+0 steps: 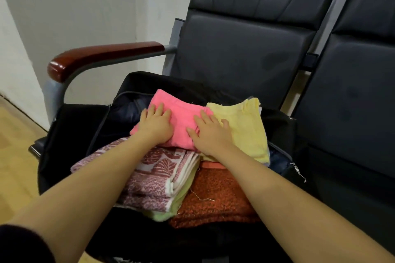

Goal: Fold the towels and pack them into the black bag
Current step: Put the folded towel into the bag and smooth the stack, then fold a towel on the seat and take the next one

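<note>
An open black bag (70,134) lies on a chair seat, filled with folded towels. A folded pink towel (181,117) sits on top at the back. My left hand (156,123) lies flat on its left part, fingers spread. My right hand (210,132) rests flat across its right edge, with the thumb over a folded pale yellow towel (245,126) beside it. Nearer to me lie a maroon-and-white patterned towel (158,177) and a rust-orange towel (215,194), with a light green towel (162,216) peeking out beneath the patterned one.
The bag rests on a dark padded chair (241,53) with a reddish wooden armrest (102,55) on the left. A second dark seat (352,102) stands to the right. White wall behind, wooden floor (15,156) at the left. The bag's zipper pull (296,168) hangs at right.
</note>
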Demonstrator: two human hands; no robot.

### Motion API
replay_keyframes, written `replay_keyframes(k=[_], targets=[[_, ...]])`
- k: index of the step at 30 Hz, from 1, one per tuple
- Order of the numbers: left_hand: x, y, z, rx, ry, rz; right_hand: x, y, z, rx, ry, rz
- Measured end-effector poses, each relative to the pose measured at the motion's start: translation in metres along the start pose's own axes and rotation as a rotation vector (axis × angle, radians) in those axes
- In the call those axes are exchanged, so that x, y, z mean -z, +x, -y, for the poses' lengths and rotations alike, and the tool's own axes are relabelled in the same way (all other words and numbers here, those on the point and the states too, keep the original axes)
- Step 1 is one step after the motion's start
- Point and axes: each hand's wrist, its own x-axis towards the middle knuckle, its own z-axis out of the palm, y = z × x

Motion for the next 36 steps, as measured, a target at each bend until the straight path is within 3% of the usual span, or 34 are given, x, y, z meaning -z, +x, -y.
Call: replay_keyframes(k=[5,9,14,19,31,36], targets=[[0.019,-0.039,-0.034,0.023,-0.211,-0.109,0.033,-0.034,-0.019,-0.026,0.004,-0.113],[0.044,-0.078,-0.077,-0.039,-0.328,-0.138,0.055,-0.083,-0.036,-0.126,0.169,-0.195],[0.055,-0.127,-0.145,-0.193,-0.471,-0.149,0.079,-0.164,-0.068,-0.242,0.36,-0.334],[0.058,-0.176,-0.229,-0.333,-0.596,-0.163,0.1,-0.242,-0.13,-0.362,0.397,-0.45],[0.022,-0.296,-0.474,-0.681,-0.837,0.244,0.109,-0.458,-0.316,-0.837,0.327,-0.452],[0.011,-0.338,-0.569,-0.832,-0.829,0.349,0.104,-0.536,-0.384,-0.961,0.312,-0.678]])
